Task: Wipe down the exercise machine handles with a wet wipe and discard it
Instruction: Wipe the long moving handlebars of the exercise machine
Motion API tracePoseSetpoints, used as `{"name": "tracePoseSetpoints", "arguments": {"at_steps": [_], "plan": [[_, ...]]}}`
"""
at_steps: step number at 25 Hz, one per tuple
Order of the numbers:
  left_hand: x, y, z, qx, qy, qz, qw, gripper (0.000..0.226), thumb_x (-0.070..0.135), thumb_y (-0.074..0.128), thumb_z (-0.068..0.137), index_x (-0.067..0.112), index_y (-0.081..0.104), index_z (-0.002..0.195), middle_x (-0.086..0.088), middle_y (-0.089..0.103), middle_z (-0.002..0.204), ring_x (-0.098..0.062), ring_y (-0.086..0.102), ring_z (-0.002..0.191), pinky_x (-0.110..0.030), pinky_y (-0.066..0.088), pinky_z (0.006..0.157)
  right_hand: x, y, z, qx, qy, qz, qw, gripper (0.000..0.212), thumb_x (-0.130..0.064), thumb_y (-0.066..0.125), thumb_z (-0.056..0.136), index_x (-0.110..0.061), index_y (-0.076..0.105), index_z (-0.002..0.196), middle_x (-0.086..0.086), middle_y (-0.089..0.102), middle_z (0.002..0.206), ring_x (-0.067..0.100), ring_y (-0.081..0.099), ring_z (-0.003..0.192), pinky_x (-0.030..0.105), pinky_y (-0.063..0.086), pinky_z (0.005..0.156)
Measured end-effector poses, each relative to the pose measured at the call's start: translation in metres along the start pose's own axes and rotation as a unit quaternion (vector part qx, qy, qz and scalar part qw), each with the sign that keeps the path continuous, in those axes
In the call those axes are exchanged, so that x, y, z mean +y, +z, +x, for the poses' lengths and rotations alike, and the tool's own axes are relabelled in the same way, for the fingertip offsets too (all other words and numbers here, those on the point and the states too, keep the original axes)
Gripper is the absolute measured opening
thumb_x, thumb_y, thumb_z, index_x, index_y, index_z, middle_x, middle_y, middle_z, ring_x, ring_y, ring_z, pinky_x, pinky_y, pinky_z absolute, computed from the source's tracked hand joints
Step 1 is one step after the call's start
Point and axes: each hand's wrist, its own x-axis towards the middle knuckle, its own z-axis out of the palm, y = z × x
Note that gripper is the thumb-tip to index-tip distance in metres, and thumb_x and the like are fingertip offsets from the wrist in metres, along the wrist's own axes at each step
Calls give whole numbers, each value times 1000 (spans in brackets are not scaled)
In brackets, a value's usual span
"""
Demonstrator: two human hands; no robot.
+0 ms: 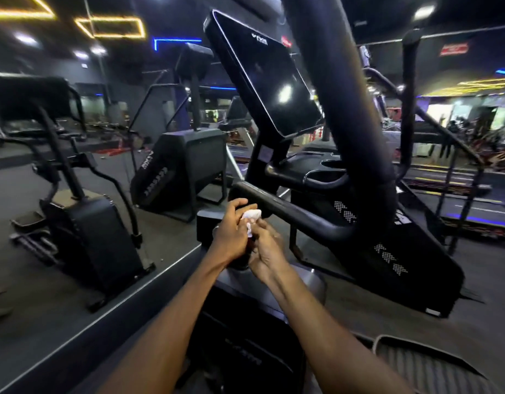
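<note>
Meeting just below the middle of the frame, both hands work a small crumpled white wet wipe (251,216) between them. The left hand (233,233) reaches in from the lower left, its fingers (236,205) curled over the top of the wipe, while the right hand (267,250) comes up from the lower right with its fingers pinching the wipe's lower edge; how exactly the right fingertips lie is blurred. The wipe sits just beside the near end of a black padded handle (285,207) that runs from the centre toward the right of the frame; whether they touch, I cannot tell. Above it, in the upper middle, a dark console screen (264,75) tilts back, and a thick black upright bar (348,89) crosses the upper right. Below the screen sits a tray with a cup holder (323,173). Other black exercise machines (83,217) stand in the left of the frame on a grey floor (32,308).
</note>
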Motion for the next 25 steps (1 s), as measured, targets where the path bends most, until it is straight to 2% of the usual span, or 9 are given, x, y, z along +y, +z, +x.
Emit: {"name": "tracePoseSetpoints", "arguments": {"at_steps": [3, 5, 7, 8, 11, 15, 17, 21, 25], "plan": [[19, -1, -17, 17, -8, 84, 996, 39, 6, 61, 91, 19, 51, 125, 2, 65, 123, -12, 62, 112, -41, 50, 101, -15, -27, -10, 4, 30, 59, 998, 18, 11, 48, 93, 2, 62, 95, 15, 56, 83, 19, 52, 65, 24, 47, 53], [39, -1, -22, 43, 2, 83, 996, 30, 9, 62, 90, 23, 58, 116, 2, 68, 115, -11, 68, 83, -37, 59, 75, -32, -44, -10, 4, 18, 124, 992, 23, 13, 41, 96, -3, 56, 91, 9, 48, 77, 16, 44, 62, 22, 42, 52], [59, 3, -24, 43, 24, 57, 997, 20, 12, 59, 92, 29, 61, 102, 1, 69, 105, -13, 62, 53, -26, 49, 43, -50, -55, -8, 7, 11, 175, 984, 25, 10, 36, 98, -6, 55, 93, 10, 49, 78, 17, 47, 65, 24, 41, 60], [68, 7, -25, 43, 37, 47, 997, 19, 13, 58, 93, 31, 62, 98, 1, 69, 98, -14, 60, 48, -20, 44, 39, -58, -59, -12, -5, 10, 191, 981, 29, 7, 33, 101, -5, 57, 89, 10, 53, 79, 17, 51, 67, 25, 44, 63], [86, 24, -30, 45, 70, 42, 996, 20, 16, 55, 93, 34, 64, 94, 4, 66, 80, -8, 62, 55, -17, 44, 47, -72, -66, -32, -51, -39, 150, 987, 33, 6, 39, 96, -5, 67, 83, 7, 62, 75, 14, 52, 62, 23, 42, 60], [98, 41, -37, 72, 99, 29, 992, 22, 19, 59, 90, 39, 67, 87, 9, 71, 89, -6, 66, 80, -30, 53, 72, -90, -70, -65, -22, -51, 121, 991, 29, 15, 46, 88, -1, 68, 77, 13, 60, 74, 16, 50, 55, 24, 40, 56], [106, 56, -43, 68, 116, 14, 991, 24, 20, 59, 87, 42, 68, 82, 14, 72, 87, -5, 67, 86, -26, 53, 79, -98, -77, -80, -4, -61, 91, 994, 26, 18, 43, 87, 0, 62, 83, 16, 61, 76, 17, 58, 50, 25, 48, 49], [129, 83, -60, 44, 144, 12, 988, 19, 17, 59, 83, 32, 66, 76, 21, 68, 72, 6, 60, 68, -10, 44, 65, -109, -88, -109, -8, -54, 41, 998, 32, 25, 39, 83, 1, 57, 96, 18, 63, 72, 19, 62, 50, 26, 54, 47], [144, 101, -68, 65, 111, -36, 991, 9, 10, 59, 82, 8, 68, 80, -3, 70, 73, -13, 61, 71, -36, 48, 64, -125, -94, -131, -28, -72, -14, 997, 29, 24, 40, 83, 1, 56, 92, 12, 65, 58, 17, 65, 50, 28, 58, 53]]}}
